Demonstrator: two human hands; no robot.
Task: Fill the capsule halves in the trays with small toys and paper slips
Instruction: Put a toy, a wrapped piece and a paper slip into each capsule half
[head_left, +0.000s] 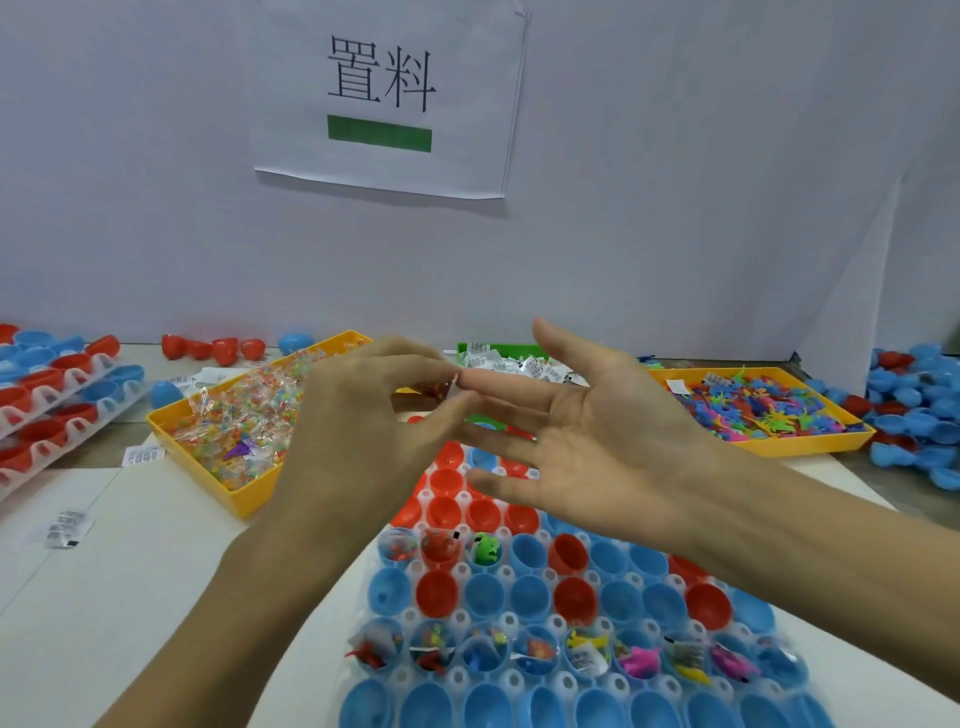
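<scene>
Head view: left hand (363, 415) raised over the desk (130, 561), grip pinched on a small clear packet of beads (445, 387) at the fingertips of the right hand (597, 441), whose grip lies open, palm up, fingers straight. Below both, clear tray (511, 621) of red and blue capsule halves (530, 597), some holding toys and slips. Behind, yellow bin of bead packets (234, 415) to the left, yellow bin of toys (769, 405) to the right, paper slips (519, 366) between.

Left hand (363, 415): raised, back toward the camera, thumb and fingertips pinched together at the right index fingertip. Right hand (587, 441): raised beside it, palm up, fingers straight and spread, pointing left. Both forearms bare.
</scene>
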